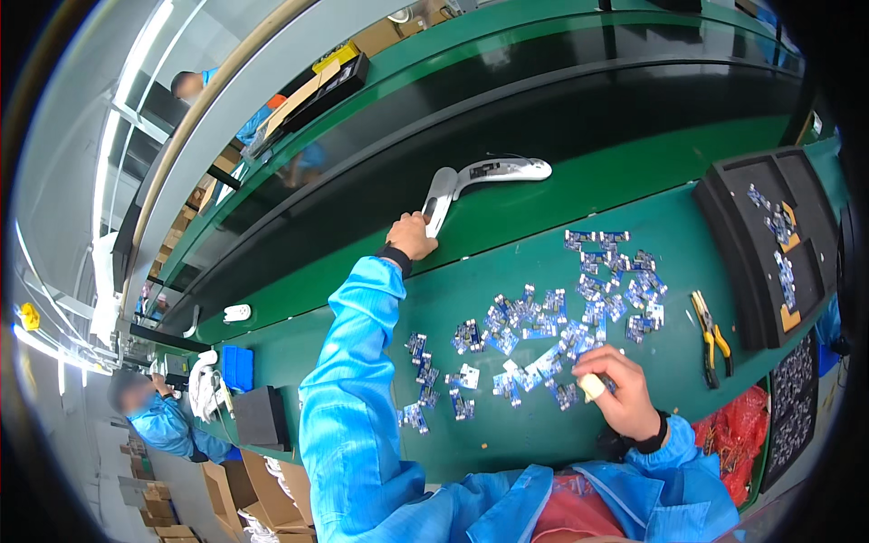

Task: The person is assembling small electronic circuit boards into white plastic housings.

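My left hand (412, 237) is stretched out to the far side of the bench, its fingers closed on the near end of a white plastic housing (441, 195). Touching or nearly touching that piece is a second, curved white housing (507, 170) with dark parts inside. Close to my body, my right hand (625, 394) pinches a small pale-yellow object (593, 387) whose kind I cannot make out. Under and beyond this hand lie many small blue circuit boards (543, 326), scattered over the green bench top (380, 462).
Yellow-handled pliers (711, 339) lie at the right beside a black foam tray (751, 244) holding some boards. A red plastic bag (738, 443) sits below. At left are a blue bin (237, 368) and a dark box (261, 418). A co-worker (163, 416) in blue works farther left.
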{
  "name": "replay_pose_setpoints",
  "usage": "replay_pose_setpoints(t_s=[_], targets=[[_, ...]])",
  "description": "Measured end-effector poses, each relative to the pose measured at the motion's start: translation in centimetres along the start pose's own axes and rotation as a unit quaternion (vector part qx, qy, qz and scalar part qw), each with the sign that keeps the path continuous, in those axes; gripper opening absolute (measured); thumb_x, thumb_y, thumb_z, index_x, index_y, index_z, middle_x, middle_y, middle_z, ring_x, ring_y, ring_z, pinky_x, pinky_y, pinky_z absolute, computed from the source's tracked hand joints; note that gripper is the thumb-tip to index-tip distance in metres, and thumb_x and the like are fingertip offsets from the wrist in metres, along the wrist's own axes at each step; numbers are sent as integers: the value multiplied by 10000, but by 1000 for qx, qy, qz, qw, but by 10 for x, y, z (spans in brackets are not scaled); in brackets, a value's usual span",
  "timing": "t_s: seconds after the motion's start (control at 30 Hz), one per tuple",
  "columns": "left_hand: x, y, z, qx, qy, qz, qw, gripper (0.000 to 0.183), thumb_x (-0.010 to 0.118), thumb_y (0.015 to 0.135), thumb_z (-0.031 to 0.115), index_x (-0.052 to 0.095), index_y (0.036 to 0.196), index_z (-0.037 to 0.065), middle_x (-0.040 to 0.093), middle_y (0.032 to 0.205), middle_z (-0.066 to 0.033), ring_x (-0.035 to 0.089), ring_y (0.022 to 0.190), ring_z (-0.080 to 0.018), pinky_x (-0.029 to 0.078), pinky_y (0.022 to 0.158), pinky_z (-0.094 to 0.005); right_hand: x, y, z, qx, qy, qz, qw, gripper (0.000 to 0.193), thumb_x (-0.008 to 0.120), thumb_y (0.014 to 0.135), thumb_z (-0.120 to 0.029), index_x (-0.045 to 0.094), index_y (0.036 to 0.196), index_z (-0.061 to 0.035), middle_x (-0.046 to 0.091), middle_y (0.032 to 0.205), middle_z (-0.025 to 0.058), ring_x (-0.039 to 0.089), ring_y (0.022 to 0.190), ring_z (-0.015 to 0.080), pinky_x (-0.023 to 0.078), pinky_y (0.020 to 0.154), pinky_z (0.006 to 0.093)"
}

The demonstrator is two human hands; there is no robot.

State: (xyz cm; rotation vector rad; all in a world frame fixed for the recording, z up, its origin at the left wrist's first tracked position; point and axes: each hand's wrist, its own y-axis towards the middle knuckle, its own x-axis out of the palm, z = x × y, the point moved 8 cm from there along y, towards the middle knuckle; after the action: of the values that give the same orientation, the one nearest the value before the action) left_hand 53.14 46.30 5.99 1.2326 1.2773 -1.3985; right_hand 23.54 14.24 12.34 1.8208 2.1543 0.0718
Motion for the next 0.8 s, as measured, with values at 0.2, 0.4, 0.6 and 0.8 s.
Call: replay_pose_setpoints(t_s=[0.2,0.4,0.6,0.8], targets=[[-37,-49,-10,-10,-332,-29,943,463,579,865,223,505,1235,-44,673,948,-160,671,776,-209,540,625,-322,8,1,11,-8,29,2,1000,126,583,885,-59,637,980,5,619,967,102,614,837,174,490,706,279],[-77,-198,44,75,-734,-170,653,401,430,969,221,505,1222,-81,656,965,-192,643,783,-229,513,623,-308,3,-9,-54,-155,-120,66,978,307,670,805,-59,601,1104,-34,573,1093,129,591,954,255,486,806,348],[-26,-354,92,53,-790,-285,540,396,442,966,220,534,1150,-118,652,827,-197,643,599,-231,479,436,-272,48,-41,-106,-366,-288,-82,881,631,751,661,-61,554,1258,-116,477,1321,174,468,1211,381,410,983,478],[30,-422,97,13,-867,-273,417,415,436,985,254,539,1119,-125,635,827,-271,592,556,-206,431,395,-256,81,-89,-72,-215,-266,-190,920,629,734,677,-45,534,1274,-50,584,1060,116,616,921,292,531,726,371]])
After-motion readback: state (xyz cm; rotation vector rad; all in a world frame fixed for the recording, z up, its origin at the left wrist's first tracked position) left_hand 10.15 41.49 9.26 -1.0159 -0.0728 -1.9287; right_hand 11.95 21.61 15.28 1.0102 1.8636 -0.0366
